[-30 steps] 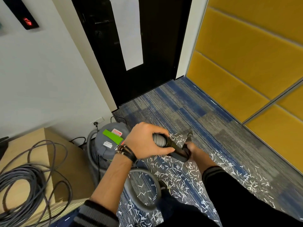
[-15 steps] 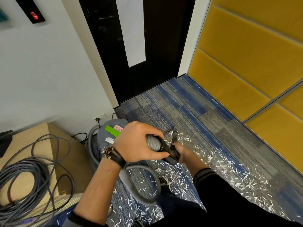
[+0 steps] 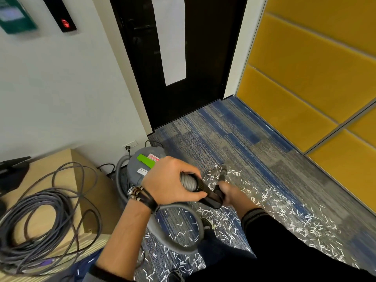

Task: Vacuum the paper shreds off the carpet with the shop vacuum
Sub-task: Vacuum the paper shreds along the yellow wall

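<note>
Office-type commercial interior, not a home. Carpet tiles [image 3: 234,143] in grey-and-blue stripes, laid in blocks wall to wall. Yellow padded panels [image 3: 305,64] cover right wall, split by metal trim. Black door [image 3: 203,58] with narrow vision strip [image 3: 171,37] papered over in white. Access reader [image 3: 65,23] with red light on white wall beside door frame, green sign [image 3: 16,17] near it. Wall socket [image 3: 131,143] low on same wall. Light wooden unit [image 3: 40,176] at left, grey cable [image 3: 30,231] coiled on its top.

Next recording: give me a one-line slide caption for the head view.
Left hand grips the grey hose cuff, right hand the black nozzle, paper shreds scattered across the carpet.
</note>
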`<state>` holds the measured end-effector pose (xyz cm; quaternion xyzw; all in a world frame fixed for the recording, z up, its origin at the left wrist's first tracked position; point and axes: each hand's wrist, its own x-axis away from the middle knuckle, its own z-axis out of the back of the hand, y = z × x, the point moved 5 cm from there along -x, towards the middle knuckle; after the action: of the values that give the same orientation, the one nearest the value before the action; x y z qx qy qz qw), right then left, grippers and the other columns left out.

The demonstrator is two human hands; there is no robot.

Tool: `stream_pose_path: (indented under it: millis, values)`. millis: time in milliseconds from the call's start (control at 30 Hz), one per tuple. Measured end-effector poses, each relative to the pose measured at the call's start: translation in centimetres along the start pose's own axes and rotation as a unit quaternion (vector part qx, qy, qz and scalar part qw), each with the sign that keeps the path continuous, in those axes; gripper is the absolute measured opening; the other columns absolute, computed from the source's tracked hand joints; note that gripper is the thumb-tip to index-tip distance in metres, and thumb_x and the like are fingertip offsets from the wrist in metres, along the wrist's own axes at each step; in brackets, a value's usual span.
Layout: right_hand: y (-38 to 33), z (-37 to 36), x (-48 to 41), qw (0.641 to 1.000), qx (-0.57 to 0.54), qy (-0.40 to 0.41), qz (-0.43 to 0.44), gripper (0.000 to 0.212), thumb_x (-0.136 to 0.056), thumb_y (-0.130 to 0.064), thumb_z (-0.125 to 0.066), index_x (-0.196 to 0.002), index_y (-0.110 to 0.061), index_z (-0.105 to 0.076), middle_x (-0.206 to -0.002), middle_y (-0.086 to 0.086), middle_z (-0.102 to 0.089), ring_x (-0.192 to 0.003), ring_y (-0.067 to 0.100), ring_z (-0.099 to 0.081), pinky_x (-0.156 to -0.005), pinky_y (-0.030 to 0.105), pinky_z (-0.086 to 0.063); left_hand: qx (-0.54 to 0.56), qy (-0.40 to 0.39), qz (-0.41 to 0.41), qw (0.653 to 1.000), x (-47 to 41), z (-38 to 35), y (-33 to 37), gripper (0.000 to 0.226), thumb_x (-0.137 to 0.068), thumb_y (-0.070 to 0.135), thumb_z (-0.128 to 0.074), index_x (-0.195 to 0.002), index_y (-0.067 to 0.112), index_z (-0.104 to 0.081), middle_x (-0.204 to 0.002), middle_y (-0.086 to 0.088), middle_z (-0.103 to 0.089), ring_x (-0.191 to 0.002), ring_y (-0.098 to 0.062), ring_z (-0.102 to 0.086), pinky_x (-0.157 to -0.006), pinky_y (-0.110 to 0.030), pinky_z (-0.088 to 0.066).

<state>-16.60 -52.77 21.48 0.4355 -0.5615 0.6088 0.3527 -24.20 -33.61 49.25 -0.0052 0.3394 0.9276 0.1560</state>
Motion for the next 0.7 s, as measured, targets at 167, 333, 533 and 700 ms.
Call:
stream_pose_path:
  millis: [167,333,533,700]
  values:
    - [1.3,-0.2,0.3,1.000,-0.011,-0.005,-0.008,0.028,-0.104,-0.032,-0.040,-0.090,-0.009,-0.048,-0.081,0.012,-0.057,-0.071,0.025,-0.058,-0.066,0.033,-0.052,0.067,0.027,0.002,0.997,1.2,0.5,-0.7,0.033,-0.070,0.056,-0.088,-0.090,0.030,-0.081,-0.084,0.020,-0.075,-0.078,-0.002,-0.070,-0.074,-0.032,-0.057]
    - [3.2,4.0,0.1,0.998,-0.031,0.046,-0.024,0.026,-0.105,-0.029,-0.038,-0.095,-0.006,-0.043,-0.081,0.013,-0.059,-0.069,0.025,-0.062,-0.066,0.038,-0.055,0.101,0.013,0.053,0.993,1.5,-1.7,-1.6,0.037,-0.069,0.063,-0.084,-0.090,0.032,-0.081,-0.082,0.014,-0.075,-0.078,-0.010,-0.070,-0.075,-0.040,-0.056]
    - [2.9,2.4,-0.5,0.999,-0.009,0.039,-0.032,0.029,-0.104,-0.032,-0.039,-0.111,-0.005,-0.047,-0.098,0.014,-0.064,-0.080,0.026,-0.066,-0.064,0.037,-0.056,0.020,-0.002,0.040,0.999,1.7,-1.1,-0.1,0.036,-0.073,0.068,-0.077,-0.091,0.036,-0.079,-0.082,0.022,-0.074,-0.076,-0.002,-0.067,-0.073,-0.027,-0.053]
    - [2.6,-0.2,-0.1,0.999,-0.006,-0.013,-0.040,0.025,-0.104,-0.030,-0.038,-0.097,-0.008,-0.048,-0.086,0.014,-0.061,-0.072,0.026,-0.061,-0.045,0.028,-0.053,0.037,0.007,0.013,0.999,1.9,0.0,0.7,0.038,-0.071,0.067,-0.077,-0.091,0.035,-0.080,-0.086,0.022,-0.075,-0.081,-0.002,-0.070,-0.076,-0.028,-0.055]
